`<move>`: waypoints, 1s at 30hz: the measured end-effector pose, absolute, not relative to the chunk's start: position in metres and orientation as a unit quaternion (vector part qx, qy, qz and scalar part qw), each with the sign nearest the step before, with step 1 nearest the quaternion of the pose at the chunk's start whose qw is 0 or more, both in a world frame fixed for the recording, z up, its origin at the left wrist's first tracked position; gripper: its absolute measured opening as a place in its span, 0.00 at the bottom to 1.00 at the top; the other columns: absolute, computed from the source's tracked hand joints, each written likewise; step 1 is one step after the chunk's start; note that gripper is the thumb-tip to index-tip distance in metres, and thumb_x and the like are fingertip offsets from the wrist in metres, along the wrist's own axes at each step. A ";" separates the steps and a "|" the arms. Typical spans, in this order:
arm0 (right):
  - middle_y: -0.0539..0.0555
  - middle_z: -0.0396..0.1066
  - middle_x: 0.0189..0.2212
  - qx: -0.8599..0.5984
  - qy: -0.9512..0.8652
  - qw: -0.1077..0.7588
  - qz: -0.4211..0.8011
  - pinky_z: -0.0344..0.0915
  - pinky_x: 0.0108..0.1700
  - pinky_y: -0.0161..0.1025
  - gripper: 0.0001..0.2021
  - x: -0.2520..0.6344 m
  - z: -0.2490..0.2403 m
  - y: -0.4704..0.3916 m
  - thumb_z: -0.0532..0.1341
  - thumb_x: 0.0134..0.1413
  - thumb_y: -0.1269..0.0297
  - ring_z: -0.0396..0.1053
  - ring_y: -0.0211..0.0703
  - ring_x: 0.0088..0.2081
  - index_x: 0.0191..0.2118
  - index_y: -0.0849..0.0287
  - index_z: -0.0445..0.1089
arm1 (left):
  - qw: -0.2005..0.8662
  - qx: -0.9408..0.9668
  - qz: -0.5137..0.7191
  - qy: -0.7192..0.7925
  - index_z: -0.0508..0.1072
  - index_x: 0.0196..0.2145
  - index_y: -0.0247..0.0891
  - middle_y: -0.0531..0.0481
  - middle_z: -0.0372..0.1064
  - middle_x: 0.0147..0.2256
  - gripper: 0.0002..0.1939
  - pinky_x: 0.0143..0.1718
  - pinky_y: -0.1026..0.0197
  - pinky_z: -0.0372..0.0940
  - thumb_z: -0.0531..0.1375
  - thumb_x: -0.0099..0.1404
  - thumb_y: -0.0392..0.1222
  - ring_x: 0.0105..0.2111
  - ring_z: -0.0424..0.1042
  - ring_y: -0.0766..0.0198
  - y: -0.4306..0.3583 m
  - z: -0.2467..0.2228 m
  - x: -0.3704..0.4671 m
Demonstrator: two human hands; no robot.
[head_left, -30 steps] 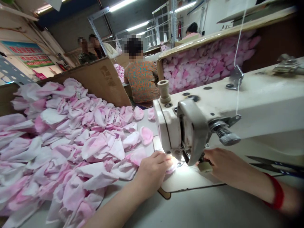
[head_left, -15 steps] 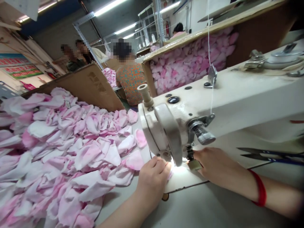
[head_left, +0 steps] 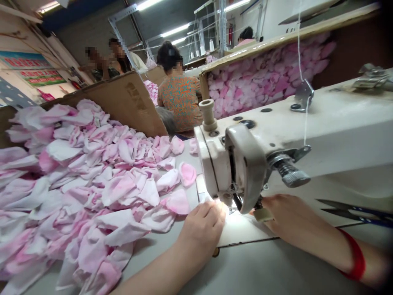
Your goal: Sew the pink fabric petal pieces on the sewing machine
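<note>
My left hand rests palm down beside the lit needle area of a white sewing machine. Its fingers are bent together over a small pale fabric piece, of which only an edge shows past the knuckles. On the other side of the needle, my right hand, with a red band at the wrist, reaches in behind the machine head. The fingertips there are mostly hidden, close to a small yellowish block. Glare blurs the cloth under the needle.
Many loose pink-and-white fabric pieces are heaped on the left of the table, against a cardboard panel. Thread snips lie at right. Behind the machine stands a carton of similar pieces. A person in a patterned top sits beyond.
The view has shifted, so the machine appears further right. The silver thread take-up cover looks turned, and a pale fabric edge now shows beyond my left hand. Both hands stay near the needle.
</note>
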State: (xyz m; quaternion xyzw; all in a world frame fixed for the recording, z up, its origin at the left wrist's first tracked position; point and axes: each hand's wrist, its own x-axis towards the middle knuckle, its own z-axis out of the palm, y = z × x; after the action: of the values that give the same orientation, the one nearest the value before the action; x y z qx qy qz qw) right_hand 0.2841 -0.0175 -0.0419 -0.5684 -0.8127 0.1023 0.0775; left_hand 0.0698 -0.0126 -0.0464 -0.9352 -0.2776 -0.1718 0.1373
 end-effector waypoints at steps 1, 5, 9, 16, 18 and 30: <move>0.51 0.72 0.25 -0.573 -0.810 0.074 0.103 0.54 0.26 0.37 0.10 0.284 -0.042 -0.017 0.49 0.52 0.70 0.69 0.45 0.27 0.30 0.56 0.66 | 0.139 -0.936 -0.169 -0.276 0.65 0.44 0.28 0.42 0.68 0.40 0.14 0.40 0.58 0.66 0.44 0.64 0.29 0.39 0.67 0.60 -0.013 -0.046 0.070; 0.51 0.71 0.24 -0.582 -0.804 0.072 0.098 0.54 0.26 0.37 0.09 0.284 -0.043 -0.012 0.50 0.51 0.70 0.69 0.45 0.27 0.27 0.56 0.66 | 0.165 -0.932 -0.159 -0.280 0.65 0.43 0.28 0.41 0.68 0.39 0.15 0.39 0.58 0.66 0.44 0.63 0.28 0.38 0.67 0.59 -0.016 -0.049 0.073; 0.52 0.70 0.20 -0.576 -0.810 0.079 0.075 0.51 0.24 0.37 0.08 0.285 -0.043 -0.005 0.51 0.50 0.69 0.68 0.44 0.24 0.24 0.56 0.65 | 0.209 -0.913 -0.157 -0.313 0.65 0.41 0.26 0.39 0.69 0.36 0.15 0.37 0.57 0.67 0.43 0.62 0.26 0.39 0.68 0.57 -0.016 -0.054 0.079; 0.53 0.69 0.19 -0.576 -0.814 0.061 0.040 0.51 0.25 0.37 0.13 0.282 -0.035 -0.007 0.47 0.54 0.69 0.68 0.43 0.25 0.22 0.57 0.62 | 0.189 -0.914 -0.150 -0.326 0.64 0.40 0.26 0.40 0.68 0.32 0.15 0.33 0.58 0.67 0.44 0.58 0.24 0.36 0.68 0.56 -0.015 -0.054 0.081; 0.54 0.70 0.20 -0.574 -0.815 0.060 0.042 0.52 0.25 0.37 0.12 0.284 -0.034 -0.008 0.48 0.54 0.69 0.68 0.43 0.25 0.23 0.57 0.62 | 0.133 -0.924 -0.150 -0.325 0.63 0.43 0.27 0.40 0.68 0.34 0.16 0.34 0.57 0.67 0.46 0.57 0.24 0.37 0.67 0.57 -0.013 -0.051 0.076; 0.53 0.71 0.21 -0.547 -0.833 0.056 0.057 0.52 0.25 0.37 0.06 0.285 -0.032 -0.010 0.53 0.44 0.72 0.69 0.45 0.26 0.23 0.58 0.66 | 0.083 -0.947 -0.155 -0.269 0.65 0.39 0.31 0.45 0.67 0.34 0.09 0.36 0.60 0.65 0.47 0.65 0.31 0.35 0.66 0.61 -0.003 -0.041 0.070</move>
State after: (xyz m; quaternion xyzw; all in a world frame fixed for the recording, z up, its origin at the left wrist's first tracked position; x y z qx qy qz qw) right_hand 0.2853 -0.0096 -0.0316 -0.5471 -0.8332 0.0573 0.0564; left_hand 0.0705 -0.0034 -0.0407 -0.9468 -0.2695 -0.1551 0.0832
